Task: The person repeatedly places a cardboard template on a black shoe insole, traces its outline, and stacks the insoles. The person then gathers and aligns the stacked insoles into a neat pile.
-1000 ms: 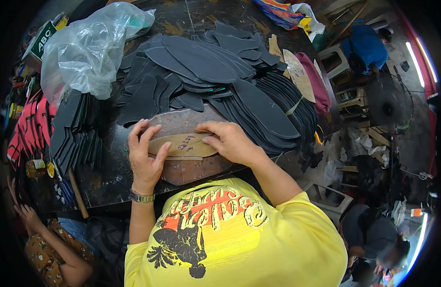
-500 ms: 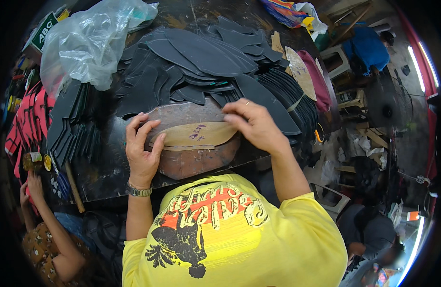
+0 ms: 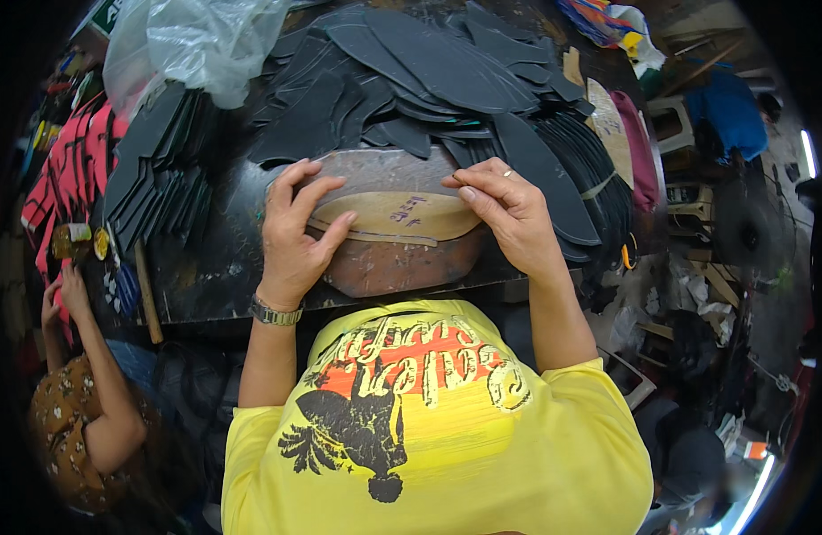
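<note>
A tan, leaf-shaped template (image 3: 389,216) with handwriting on it lies flat on a worn, rounded wooden board (image 3: 398,270) at the table's near edge. My left hand (image 3: 297,234), with a metal watch on its wrist, is at the template's left end. Its fingers are curved and apart, and the thumb tip is over the template. Beyond the template's right end, my right hand (image 3: 511,209) is closed in a pinch; what sits between thumb and forefinger is too small to name. Dark leaf-shaped cut pieces (image 3: 429,67) are heaped just past the board.
To the left stand a fanned stack of dark pieces (image 3: 157,165), a clear plastic bag (image 3: 193,45), pink-red pieces (image 3: 68,165) and a wooden stick (image 3: 147,290). A banded bundle of dark pieces (image 3: 585,169) lies right. Another person's arm (image 3: 99,357) reaches in at the left.
The view has shifted, so the table sits higher in the picture. My right hand's fingers have come together into a pinch and off the template's right end. My left hand stays by the left end.
</note>
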Action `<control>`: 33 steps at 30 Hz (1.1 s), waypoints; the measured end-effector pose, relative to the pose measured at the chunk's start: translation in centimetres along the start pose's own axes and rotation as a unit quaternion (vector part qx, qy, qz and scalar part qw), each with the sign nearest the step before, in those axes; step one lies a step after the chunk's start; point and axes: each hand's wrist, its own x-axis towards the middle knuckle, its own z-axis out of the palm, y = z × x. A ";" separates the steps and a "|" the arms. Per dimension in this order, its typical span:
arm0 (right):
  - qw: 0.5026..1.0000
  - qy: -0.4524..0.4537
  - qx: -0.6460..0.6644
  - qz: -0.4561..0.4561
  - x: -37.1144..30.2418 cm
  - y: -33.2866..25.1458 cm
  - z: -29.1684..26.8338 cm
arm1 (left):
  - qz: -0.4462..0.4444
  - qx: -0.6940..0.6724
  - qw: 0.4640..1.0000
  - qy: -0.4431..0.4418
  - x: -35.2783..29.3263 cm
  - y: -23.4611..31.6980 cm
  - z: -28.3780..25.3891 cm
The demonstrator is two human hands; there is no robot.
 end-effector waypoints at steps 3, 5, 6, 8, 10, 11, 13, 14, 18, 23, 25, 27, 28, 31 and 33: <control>1.000 0.000 -0.025 -0.019 0.3 -0.3 1.8 | 0.014 0.050 0.998 -0.034 -0.2 0.3 -0.5; 0.995 0.010 -0.088 -0.056 0.7 -0.1 3.0 | 0.013 0.070 0.996 -0.045 -0.6 0.5 -0.6; 0.990 0.011 -0.118 -0.077 1.0 0.1 3.6 | 0.013 0.076 0.996 -0.048 -0.9 0.6 -0.7; 0.972 0.030 -0.201 -0.116 1.4 0.9 4.3 | 0.001 0.077 0.996 -0.050 -1.5 0.7 -0.9; 0.950 0.046 -0.274 -0.140 1.7 1.5 4.8 | -0.004 0.079 0.995 -0.054 -1.9 0.7 -1.0; 0.947 0.040 -0.286 -0.140 1.7 1.8 5.1 | -0.003 0.081 0.995 -0.057 -2.1 0.6 -1.1; 0.940 0.043 -0.309 -0.136 1.7 2.1 5.4 | 0.005 0.087 0.994 -0.061 -2.3 0.4 -1.1; 0.939 0.044 -0.313 -0.138 1.7 2.2 5.5 | 0.012 0.092 0.994 -0.061 -2.3 0.4 -1.1; 0.936 0.040 -0.321 -0.137 1.6 2.0 5.5 | 0.022 0.096 0.993 -0.062 -2.2 0.2 -1.1; 0.940 0.023 -0.313 -0.134 1.7 1.8 5.1 | 0.027 0.095 0.993 -0.059 -2.3 0.1 -1.1; 0.946 0.020 -0.295 -0.134 1.8 1.9 4.9 | 0.027 0.093 0.994 -0.057 -2.4 0.0 -1.0; 0.950 0.017 -0.282 -0.134 1.8 1.8 4.7 | 0.026 0.089 0.994 -0.056 -2.5 0.0 -1.0; 0.951 0.015 -0.277 -0.132 1.8 1.8 4.6 | 0.025 0.093 0.994 -0.058 -2.5 0.0 -1.0; 0.956 0.013 -0.266 -0.126 1.8 1.8 4.4 | 0.024 0.097 0.993 -0.060 -2.5 -0.1 -1.0; 0.957 0.015 -0.262 -0.125 1.7 1.7 4.5 | 0.027 0.100 0.993 -0.057 -2.5 0.0 -0.9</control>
